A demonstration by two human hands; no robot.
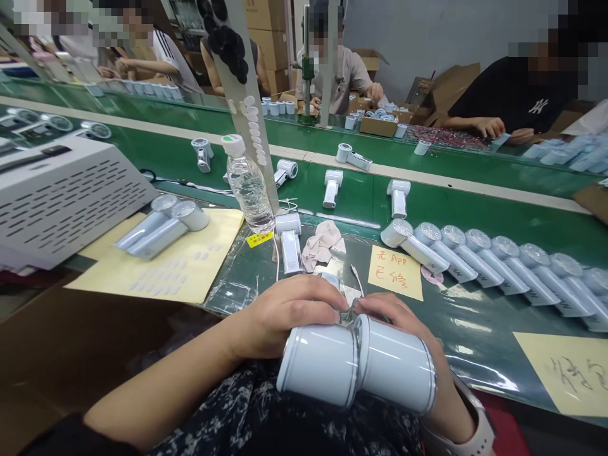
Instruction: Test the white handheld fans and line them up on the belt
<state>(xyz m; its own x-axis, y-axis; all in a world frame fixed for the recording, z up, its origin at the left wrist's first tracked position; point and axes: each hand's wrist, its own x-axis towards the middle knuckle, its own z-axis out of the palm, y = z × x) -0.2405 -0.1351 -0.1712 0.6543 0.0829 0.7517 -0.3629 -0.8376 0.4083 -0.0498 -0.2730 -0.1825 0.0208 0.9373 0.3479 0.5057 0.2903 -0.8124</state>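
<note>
My left hand [285, 310] and my right hand [394, 320] are held together above my lap, each shut on a pale blue-white cylindrical fan body. The left one [317, 366] and the right one [395, 364] meet end to end, with silver-edged rims. A scrap of crumpled clear plastic [350, 311] shows between my fingers. Behind my hands lie a thin white cable [357, 282] and a pink cloth [320, 246]. A row of similar handheld fans [494, 266] lies on the green belt to the right.
A water bottle [249, 187] stands on the green conveyor belt [475, 323], beside a yellow sheet with several small white parts [161, 266] and a grey-white machine [61, 196]. Several co-workers sit across the belt among cardboard boxes.
</note>
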